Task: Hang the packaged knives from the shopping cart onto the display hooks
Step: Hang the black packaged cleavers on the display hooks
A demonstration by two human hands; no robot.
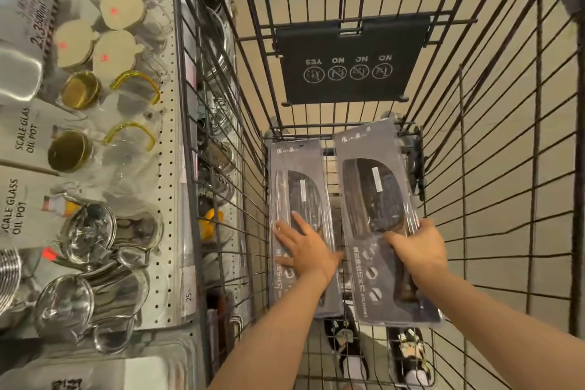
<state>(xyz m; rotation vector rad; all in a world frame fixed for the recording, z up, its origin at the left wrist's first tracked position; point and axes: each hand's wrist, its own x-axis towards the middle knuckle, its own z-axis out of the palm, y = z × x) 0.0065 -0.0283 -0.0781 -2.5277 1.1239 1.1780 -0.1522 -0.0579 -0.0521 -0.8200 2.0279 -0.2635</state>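
Knife packs point(376, 215) in cart point(474, 168): stiff, slippery.
Right hand point(414, 247) gripped one mid-pack; left hand point(304, 247) lay flat on another point(297, 199).

Two knife packages lie side by side in the shopping cart point(474, 168): left package point(297, 187) under the left hand point(305, 248), right package point(376, 215) gripped by the right hand point(418, 245). The pegboard shelf point(164, 168) with glass oil pots point(72, 149) stands left of the cart.

Even warm indoor light, glare on shelf glassware point(85, 231), wide-angle bending at edges, slight softness
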